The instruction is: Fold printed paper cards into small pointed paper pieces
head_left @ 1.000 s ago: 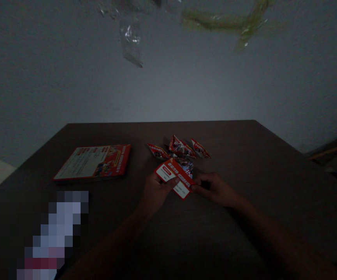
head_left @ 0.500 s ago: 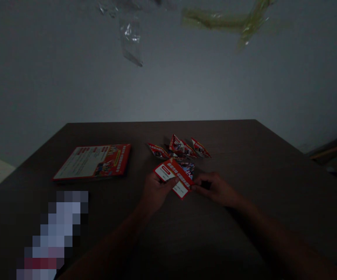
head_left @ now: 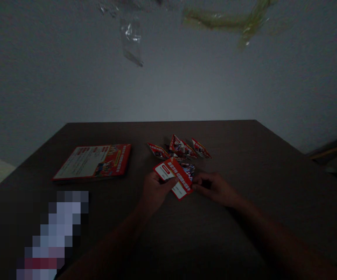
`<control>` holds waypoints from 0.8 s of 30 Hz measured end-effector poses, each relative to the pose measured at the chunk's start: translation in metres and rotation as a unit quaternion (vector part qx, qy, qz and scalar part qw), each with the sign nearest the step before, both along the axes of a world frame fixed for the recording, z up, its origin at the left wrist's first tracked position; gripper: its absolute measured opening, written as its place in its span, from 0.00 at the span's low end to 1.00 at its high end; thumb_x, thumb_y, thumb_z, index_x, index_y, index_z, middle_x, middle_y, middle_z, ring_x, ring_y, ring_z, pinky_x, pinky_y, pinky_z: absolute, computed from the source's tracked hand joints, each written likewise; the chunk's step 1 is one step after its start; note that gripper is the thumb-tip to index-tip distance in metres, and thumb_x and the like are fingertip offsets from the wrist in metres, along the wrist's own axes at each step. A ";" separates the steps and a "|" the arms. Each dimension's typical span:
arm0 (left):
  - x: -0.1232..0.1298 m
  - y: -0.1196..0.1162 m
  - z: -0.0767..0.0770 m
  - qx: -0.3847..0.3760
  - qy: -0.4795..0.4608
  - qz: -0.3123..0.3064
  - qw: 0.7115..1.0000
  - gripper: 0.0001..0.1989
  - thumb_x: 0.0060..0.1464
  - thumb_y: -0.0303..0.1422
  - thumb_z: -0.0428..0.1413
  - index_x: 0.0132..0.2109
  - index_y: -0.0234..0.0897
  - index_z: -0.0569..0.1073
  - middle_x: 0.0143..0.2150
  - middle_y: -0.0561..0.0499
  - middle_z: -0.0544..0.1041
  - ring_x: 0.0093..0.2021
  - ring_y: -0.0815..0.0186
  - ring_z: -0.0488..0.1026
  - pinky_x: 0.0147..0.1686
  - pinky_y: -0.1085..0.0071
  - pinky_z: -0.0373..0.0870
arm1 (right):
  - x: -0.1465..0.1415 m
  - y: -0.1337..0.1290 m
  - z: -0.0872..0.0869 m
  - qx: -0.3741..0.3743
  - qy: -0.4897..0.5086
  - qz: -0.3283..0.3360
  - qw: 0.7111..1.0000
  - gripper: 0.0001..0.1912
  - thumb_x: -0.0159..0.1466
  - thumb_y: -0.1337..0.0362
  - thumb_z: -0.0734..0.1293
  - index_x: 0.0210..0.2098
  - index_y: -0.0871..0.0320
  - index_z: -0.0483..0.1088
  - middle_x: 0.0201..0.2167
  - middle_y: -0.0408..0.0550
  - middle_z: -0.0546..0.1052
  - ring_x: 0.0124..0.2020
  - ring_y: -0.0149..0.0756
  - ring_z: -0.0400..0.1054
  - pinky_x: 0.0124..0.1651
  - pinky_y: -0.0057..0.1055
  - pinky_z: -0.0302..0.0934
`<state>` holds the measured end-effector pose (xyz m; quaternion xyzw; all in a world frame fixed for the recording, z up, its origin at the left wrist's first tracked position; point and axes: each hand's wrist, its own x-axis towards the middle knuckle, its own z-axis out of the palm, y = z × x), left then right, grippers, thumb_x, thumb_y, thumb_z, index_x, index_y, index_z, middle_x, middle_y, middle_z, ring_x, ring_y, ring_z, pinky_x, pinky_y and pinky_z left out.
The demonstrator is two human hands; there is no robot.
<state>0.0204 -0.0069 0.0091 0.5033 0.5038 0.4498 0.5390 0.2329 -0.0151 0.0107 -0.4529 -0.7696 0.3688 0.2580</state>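
Note:
A red and white printed card [head_left: 179, 189] is tilted in my left hand [head_left: 153, 192], with the thumb lying over its face. The fingers of my right hand [head_left: 216, 188] are pinched together at the card's right corner. Just behind the card shows a darker picture piece [head_left: 188, 169]; whether it is joined to the card I cannot tell. Several folded red paper pieces [head_left: 177, 146] with printed pictures lie in a loose cluster beyond my hands.
On the left of the dark table [head_left: 273, 163] lies a flat red and white printed box or book [head_left: 83, 163]. A pixelated, blurred-out object [head_left: 60, 225] is at the lower left. A pale wall with tape [head_left: 215, 19] rises behind the table.
The card has tilted slightly, its lower right corner shifting a little left in my fingers. Both hands stay nearly in place. The red pieces and the box or book have not moved.

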 end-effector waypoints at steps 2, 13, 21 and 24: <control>0.000 0.000 0.001 0.001 0.011 0.003 1.000 0.11 0.42 0.33 0.62 0.34 0.33 0.75 0.35 0.47 0.81 0.33 0.60 0.78 0.34 0.65 0.75 | 0.000 0.000 0.000 -0.001 -0.001 0.002 1.000 0.10 0.63 0.59 0.63 0.33 0.59 0.70 0.26 0.42 0.68 0.28 0.28 0.61 0.31 0.25 0.56; -0.003 -0.006 0.011 0.070 0.156 0.087 0.981 0.07 0.46 0.35 0.58 0.31 0.35 0.74 0.26 0.51 0.78 0.27 0.64 0.75 0.27 0.71 0.72 | 0.001 0.000 0.001 0.006 -0.016 -0.002 1.000 0.08 0.62 0.60 0.63 0.33 0.59 0.70 0.25 0.42 0.68 0.28 0.29 0.62 0.31 0.25 0.55; -0.010 -0.006 0.007 0.387 0.284 0.043 0.876 0.04 0.50 0.31 0.57 0.35 0.37 0.74 0.35 0.48 0.75 0.37 0.65 0.71 0.38 0.71 0.68 | 0.001 -0.001 0.000 0.002 -0.011 -0.008 1.000 0.09 0.62 0.59 0.63 0.30 0.59 0.68 0.24 0.41 0.67 0.26 0.28 0.60 0.29 0.24 0.53; -0.013 -0.004 0.003 0.440 0.335 -0.006 0.833 0.06 0.51 0.27 0.55 0.37 0.37 0.74 0.36 0.47 0.75 0.39 0.64 0.70 0.41 0.68 0.67 | 0.001 -0.001 0.001 -0.005 -0.024 -0.013 1.000 0.09 0.61 0.59 0.64 0.29 0.59 0.67 0.23 0.40 0.67 0.24 0.28 0.60 0.27 0.24 0.53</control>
